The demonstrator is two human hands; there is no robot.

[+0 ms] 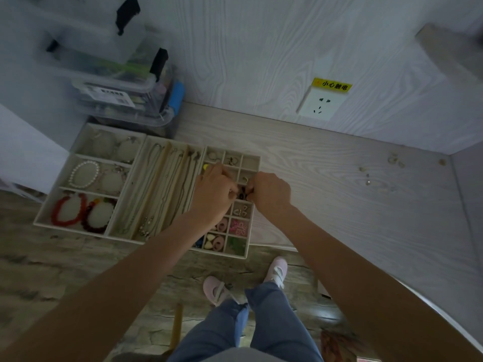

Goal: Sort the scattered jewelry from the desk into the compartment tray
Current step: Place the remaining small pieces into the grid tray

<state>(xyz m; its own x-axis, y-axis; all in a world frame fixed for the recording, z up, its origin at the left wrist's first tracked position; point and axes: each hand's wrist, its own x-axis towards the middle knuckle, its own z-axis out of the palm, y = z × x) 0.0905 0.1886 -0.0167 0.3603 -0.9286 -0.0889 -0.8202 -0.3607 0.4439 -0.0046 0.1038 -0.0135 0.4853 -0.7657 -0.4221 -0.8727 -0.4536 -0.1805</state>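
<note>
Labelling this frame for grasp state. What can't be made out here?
- Head view: the small dark piece between the left hand and right hand; curled fingers hide its shape.
- Head view: tray cells under the left forearm, hidden.
- Head view: loose bits on the desk, too small to identify.
- Head view: clear storage boxes top left, contents blurred.

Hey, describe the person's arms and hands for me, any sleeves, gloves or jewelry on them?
Both forearms are bare up to the frame edge, with no sleeves in view. The left hand and right hand wear no gloves, and no watch or bracelet shows on either wrist. The picture is too blurred to tell whether any fingers carry rings.
</note>
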